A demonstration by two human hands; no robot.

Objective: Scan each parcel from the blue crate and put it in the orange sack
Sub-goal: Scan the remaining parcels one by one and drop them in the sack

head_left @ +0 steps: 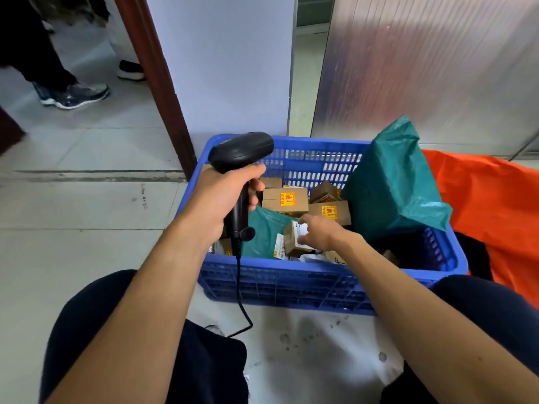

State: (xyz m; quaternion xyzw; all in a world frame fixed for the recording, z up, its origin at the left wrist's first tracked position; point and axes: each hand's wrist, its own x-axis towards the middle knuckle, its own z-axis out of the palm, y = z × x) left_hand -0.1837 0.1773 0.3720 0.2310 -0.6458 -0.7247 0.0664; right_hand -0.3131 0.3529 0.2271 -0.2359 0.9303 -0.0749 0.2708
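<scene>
A blue crate [291,282] stands on the floor in front of me, holding several brown cardboard parcels and teal mailer bags. My left hand [221,199] grips a black corded barcode scanner [240,153] above the crate's left side. My right hand [319,233] reaches into the crate and grips a small brown box with a white label [293,239], fingers over its top and thumb below. A large teal mailer bag [390,188] leans upright at the crate's right. The orange sack [490,205] lies just right of the crate.
A white pillar with a brown door frame [157,83] rises behind the crate. Another person's legs and shoes [73,94] stand on the tiled floor at the upper left. A reflective wall panel [423,62] is behind the sack. My dark-trousered knees flank the crate.
</scene>
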